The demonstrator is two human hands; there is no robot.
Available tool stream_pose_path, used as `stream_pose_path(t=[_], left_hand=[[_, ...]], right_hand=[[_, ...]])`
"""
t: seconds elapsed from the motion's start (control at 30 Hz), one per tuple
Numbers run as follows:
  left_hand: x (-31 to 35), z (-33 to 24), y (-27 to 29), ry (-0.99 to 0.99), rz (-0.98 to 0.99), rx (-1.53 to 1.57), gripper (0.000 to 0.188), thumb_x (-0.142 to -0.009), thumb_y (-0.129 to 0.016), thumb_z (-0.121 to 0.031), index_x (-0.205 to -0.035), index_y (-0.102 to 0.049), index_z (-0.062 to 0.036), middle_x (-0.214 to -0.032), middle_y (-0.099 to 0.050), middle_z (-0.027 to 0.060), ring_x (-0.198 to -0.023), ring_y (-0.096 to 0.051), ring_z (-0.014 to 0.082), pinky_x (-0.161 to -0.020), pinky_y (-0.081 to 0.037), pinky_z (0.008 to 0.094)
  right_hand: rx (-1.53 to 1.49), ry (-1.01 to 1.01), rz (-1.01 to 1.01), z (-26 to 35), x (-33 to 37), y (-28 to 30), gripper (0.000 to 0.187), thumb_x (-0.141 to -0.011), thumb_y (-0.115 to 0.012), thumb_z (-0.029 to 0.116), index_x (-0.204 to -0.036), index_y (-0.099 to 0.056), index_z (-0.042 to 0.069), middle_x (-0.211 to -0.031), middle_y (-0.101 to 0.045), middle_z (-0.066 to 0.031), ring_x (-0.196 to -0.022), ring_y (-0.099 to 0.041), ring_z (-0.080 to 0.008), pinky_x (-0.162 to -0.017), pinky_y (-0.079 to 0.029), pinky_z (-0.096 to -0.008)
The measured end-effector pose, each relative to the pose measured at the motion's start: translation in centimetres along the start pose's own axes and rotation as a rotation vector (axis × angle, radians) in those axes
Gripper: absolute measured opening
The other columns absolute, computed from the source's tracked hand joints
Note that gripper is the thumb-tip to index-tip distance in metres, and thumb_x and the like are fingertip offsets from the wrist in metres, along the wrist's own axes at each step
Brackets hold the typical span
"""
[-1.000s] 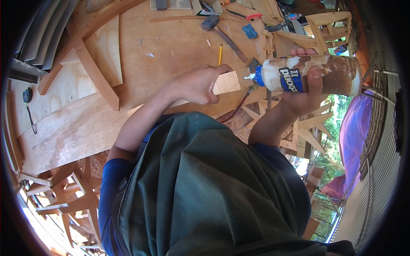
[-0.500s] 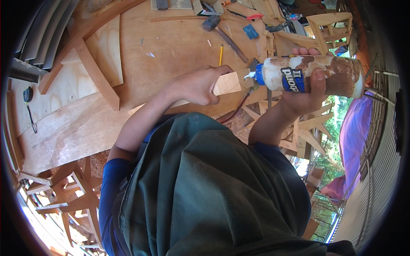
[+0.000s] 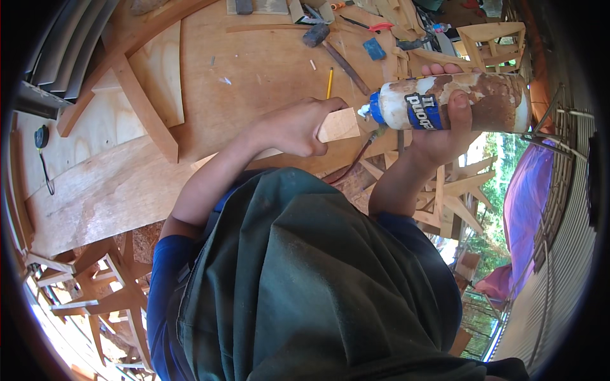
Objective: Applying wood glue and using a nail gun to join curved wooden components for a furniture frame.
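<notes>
Gripping wood stick [image 3: 338, 125] mid-frame, L hand [image 3: 295, 130] curled tight round it; stick's sq. end pokes out to rt., rest mostly hidden. R hand [image 3: 448, 136], upper rt., wraps bottle [image 3: 492, 105] held sideways, white tip [image 3: 363, 110] just beside stick; can't tell if touching. R fingers [image 3: 438, 68] mostly behind bottle.
</notes>
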State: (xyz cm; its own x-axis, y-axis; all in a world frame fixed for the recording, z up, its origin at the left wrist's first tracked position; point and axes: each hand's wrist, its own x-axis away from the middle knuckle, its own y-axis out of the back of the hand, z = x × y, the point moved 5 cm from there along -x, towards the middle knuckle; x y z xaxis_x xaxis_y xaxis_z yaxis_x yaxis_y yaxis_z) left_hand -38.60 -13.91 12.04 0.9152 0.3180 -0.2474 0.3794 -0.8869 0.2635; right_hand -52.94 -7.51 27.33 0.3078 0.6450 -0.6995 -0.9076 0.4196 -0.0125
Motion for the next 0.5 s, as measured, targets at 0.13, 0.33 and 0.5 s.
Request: stream_pose_path(t=[0.13,0.33,0.5], left_hand=[[0.0,-0.2,0.1,0.025,0.015,-0.002,0.063,-0.07,-0.068,-0.004,-0.129,-0.051,0.0056,-0.098,-0.07,0.0287,-0.097,-0.069,0.0435,-0.085,-0.054,0.048],[-0.1,-0.2,0.0,0.04,0.016,-0.011,0.062,-0.07,-0.068,-0.004,-0.129,-0.052,0.0056,-0.099,-0.07,0.0289,-0.098,-0.069,0.043,-0.086,-0.054,0.0473],[-0.1,-0.1,-0.1,0.018,0.001,-0.004,0.062,-0.069,-0.068,-0.004,-0.129,-0.052,0.0053,-0.102,-0.07,0.0282,-0.101,-0.069,0.0422,-0.088,-0.054,0.0467]], right_hand=[[-0.016,0.013,-0.014,0.0,-0.3,1.0,0.064,-0.089,-0.064,0.013,-0.144,-0.038,-0.007,-0.117,-0.064,-0.0278,-0.103,-0.068,-0.0378,-0.095,-0.056,-0.0569],[0.032,0.021,-0.006,-0.1,-0.2,1.1,0.059,-0.089,-0.064,0.014,-0.139,-0.041,-0.007,-0.116,-0.064,-0.0272,-0.102,-0.068,-0.0379,-0.094,-0.056,-0.0568],[-0.055,0.03,-0.12,0.4,-0.2,1.3,0.039,-0.085,-0.067,0.009,-0.117,-0.058,-0.013,-0.104,-0.067,-0.0235,-0.091,-0.07,-0.0324,-0.085,-0.06,-0.0441]])
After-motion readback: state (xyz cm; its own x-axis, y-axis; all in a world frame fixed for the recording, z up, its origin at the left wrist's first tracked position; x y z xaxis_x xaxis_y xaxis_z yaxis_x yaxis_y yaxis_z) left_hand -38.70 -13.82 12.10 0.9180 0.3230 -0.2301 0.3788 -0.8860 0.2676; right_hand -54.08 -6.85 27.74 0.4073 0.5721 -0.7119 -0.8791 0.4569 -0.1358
